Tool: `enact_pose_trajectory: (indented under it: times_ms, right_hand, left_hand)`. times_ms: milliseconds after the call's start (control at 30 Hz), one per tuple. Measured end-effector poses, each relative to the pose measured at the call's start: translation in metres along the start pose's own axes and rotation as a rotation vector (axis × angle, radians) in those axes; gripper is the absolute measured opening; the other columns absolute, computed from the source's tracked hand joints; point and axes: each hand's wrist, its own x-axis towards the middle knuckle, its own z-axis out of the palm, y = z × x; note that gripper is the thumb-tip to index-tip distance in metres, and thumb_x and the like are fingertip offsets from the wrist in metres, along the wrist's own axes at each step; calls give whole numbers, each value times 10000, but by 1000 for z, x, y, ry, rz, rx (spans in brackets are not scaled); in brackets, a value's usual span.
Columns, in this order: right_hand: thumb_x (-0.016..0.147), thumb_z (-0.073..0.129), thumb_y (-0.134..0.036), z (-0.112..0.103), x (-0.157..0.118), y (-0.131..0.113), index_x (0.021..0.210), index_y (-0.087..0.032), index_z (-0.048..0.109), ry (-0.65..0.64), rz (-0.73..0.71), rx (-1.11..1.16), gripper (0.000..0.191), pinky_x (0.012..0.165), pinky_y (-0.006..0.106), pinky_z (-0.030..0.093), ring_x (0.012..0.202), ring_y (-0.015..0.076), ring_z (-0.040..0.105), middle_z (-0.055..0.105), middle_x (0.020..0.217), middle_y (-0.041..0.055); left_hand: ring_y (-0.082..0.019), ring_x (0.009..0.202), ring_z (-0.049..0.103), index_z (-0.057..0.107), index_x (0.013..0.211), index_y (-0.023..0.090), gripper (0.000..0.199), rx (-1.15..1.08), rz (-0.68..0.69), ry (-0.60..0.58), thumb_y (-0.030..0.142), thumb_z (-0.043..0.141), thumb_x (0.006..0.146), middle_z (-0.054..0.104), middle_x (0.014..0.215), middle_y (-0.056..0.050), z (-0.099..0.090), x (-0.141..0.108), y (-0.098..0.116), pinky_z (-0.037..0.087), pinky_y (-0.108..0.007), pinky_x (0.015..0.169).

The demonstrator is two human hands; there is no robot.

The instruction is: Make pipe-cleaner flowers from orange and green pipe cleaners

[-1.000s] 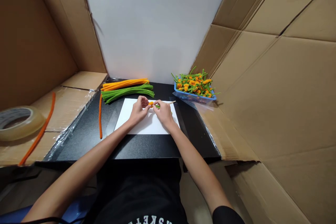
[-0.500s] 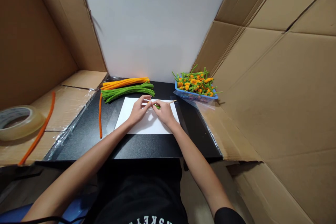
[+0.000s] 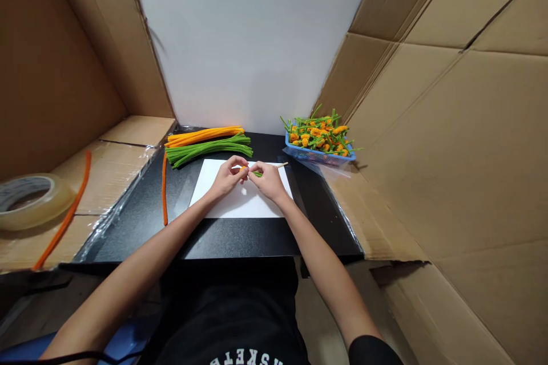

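Two bare hands meet fingertip to fingertip above a white rectangular sheet of paper on a black tabletop, working at a small orange-and-green fuzzy piece partly hidden by the fingers. The left hand, its fingers curled, pinches the orange end near the thumb tip, while the right hand grips the green part between thumb and fingers. A thin pale stick juts out beyond the right hand; whether it is held or lies on the sheet cannot be told. Behind the sheet and to the left, a bundle of orange fuzzy stems lies alongside a bundle of green fuzzy stems, with a single orange stem on the tabletop in front of them. At the back right, a blue plastic mesh basket brims with orange-and-green fuzzy pieces, their green ends poking past the rim. At far left, a roll of clear tape rests on brown cardboard beside a darker orange fuzzy strip. Cardboard panels flank the workspace.
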Motion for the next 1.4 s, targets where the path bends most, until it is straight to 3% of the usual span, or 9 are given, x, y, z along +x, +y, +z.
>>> enact_pose_trajectory:
  times_ms: [200,433,767,933,1100,1267,1400]
  right_hand:
    - [827,637,-233,0,1,0,741,-184,669,-24,-8,38,104,730,276,469,756,179,664,727,756,25]
    - [829,650,-227,-2,1,-1,738,-181,667,-22,-16,-2,103,694,261,451,726,164,651,719,741,18]
    - [853,652,-222,-7,-1,-5,780,-177,693,-36,-51,-50,95,702,256,448,719,157,647,733,777,28]
    - [878,644,-227,-8,-4,-4,837,-173,707,-53,-115,-107,93,687,252,415,669,143,604,716,762,22]
    - [869,686,-307,-2,-4,-5,814,-168,710,-47,-86,-105,151,653,242,384,619,128,548,680,702,6]
    - [896,654,-335,0,-4,-6,796,-172,726,-164,-78,-84,205,621,234,346,595,115,494,643,650,-16]
    - [923,609,-328,-2,-3,-6,763,-167,729,-261,-123,-51,257,626,230,340,595,109,486,628,626,-25]
  left_hand:
    - [-84,537,587,528,926,176,383,-71,-10,37,395,785,745,608,821,9,1,1,3,436,-197,431]
    - [-68,502,563,499,947,185,377,-115,-22,-32,347,773,747,614,801,14,-1,1,11,379,-162,395]
    - [-76,524,571,492,938,193,372,-82,-23,15,362,762,744,601,805,25,-1,0,12,405,-185,433]
    - [-83,607,568,616,855,162,316,-146,-157,12,396,788,729,612,802,6,-5,-3,4,457,-211,539]
    - [-58,532,495,595,747,151,390,-401,-319,71,473,810,704,567,715,15,-2,-4,15,325,-175,433]
    - [-44,442,425,575,750,165,441,-394,-357,94,518,828,679,495,543,54,0,-4,18,300,-155,406]
    - [-29,344,307,519,747,181,513,-362,-407,163,594,812,668,412,425,94,4,-3,16,204,-151,360]
